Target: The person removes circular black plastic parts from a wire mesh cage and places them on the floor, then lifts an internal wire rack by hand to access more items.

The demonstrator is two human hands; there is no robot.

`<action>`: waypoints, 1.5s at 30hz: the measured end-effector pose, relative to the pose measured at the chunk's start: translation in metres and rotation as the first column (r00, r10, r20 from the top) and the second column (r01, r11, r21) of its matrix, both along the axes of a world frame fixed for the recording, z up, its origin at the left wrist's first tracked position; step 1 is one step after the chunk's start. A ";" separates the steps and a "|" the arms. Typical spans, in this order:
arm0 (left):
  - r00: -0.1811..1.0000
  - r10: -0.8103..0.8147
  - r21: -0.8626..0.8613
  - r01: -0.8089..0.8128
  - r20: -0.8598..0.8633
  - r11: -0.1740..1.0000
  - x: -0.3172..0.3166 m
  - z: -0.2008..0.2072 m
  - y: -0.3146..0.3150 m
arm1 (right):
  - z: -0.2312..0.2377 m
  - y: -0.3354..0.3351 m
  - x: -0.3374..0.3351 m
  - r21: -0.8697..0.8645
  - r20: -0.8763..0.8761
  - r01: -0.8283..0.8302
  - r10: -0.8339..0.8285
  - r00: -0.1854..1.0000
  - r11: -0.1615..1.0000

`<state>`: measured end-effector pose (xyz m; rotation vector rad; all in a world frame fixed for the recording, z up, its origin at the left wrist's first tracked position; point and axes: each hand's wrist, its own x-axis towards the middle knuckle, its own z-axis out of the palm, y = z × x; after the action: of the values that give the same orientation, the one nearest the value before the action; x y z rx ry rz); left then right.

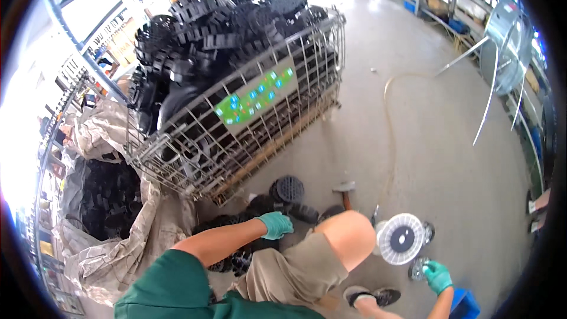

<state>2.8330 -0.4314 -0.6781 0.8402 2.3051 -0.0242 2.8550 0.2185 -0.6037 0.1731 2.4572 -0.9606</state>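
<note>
My left hand (276, 225), in a green glove, is over a heap of black plastic parts (239, 260) beside my knee. Its fingers look curled in, and what they hold, if anything, is hidden. My right hand (437, 276), gloved the same way, is at the rim of a small clear container (417, 269) on the floor. Thumb and fingers are pinched together there; whatever is between them is too small to name. Just beyond that container stands a white round ribbed piece with a dark centre (401, 238). A hammer (345, 194) lies farther off, near my knee.
A wire cage (260, 106) piled with black plastic parts (236, 23) fills the far left. Next to it sits a large woven sack (150, 212) of black pieces. A pale hose (390, 124) crosses the floor toward a large fan (502, 47). Something blue (465, 304) is by my right forearm.
</note>
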 end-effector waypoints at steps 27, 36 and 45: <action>0.576 -0.035 -0.276 -0.336 -0.817 0.901 -0.231 0.397 -0.151 | -0.014 -0.006 -0.018 0.192 0.044 -0.075 0.068 0.997 0.978; -0.001 0.472 0.444 -0.341 -0.882 0.829 -0.235 0.467 -0.193 | 0.018 -0.024 -0.030 0.150 -0.012 -0.058 0.060 0.998 0.987; 0.478 0.815 0.932 0.019 -0.326 0.361 -0.142 0.457 -0.023 | 0.029 -0.023 -0.011 0.162 0.024 -0.039 0.036 0.999 0.986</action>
<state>2.6912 -0.4547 -0.2210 0.5471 3.3786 1.5032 2.8444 0.1953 -0.5742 0.1902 2.5100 -0.7388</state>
